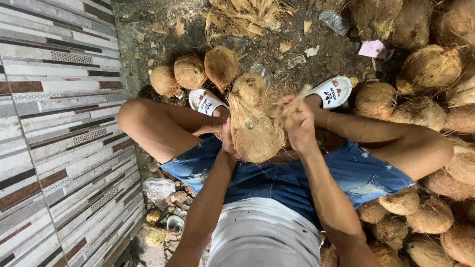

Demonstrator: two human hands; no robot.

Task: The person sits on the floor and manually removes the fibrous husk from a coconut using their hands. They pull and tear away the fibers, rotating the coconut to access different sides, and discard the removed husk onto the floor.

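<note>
A brown, fibrous coconut (255, 133) rests between my knees, above my blue denim shorts. My left hand (227, 141) presses against its left side and steadies it. My right hand (296, 122) is closed on a strip of husk fibre at the coconut's upper right. A second, smaller coconut (249, 87) lies just beyond it, between my two feet in white slides.
Three husked coconuts (190, 71) lie on the dirt ahead at left. A large heap of coconuts (430, 69) fills the right side and runs down to my right hip. Loose husk fibre (245, 15) lies ahead. A striped tiled wall (59, 133) stands at left, with rubbish at its foot.
</note>
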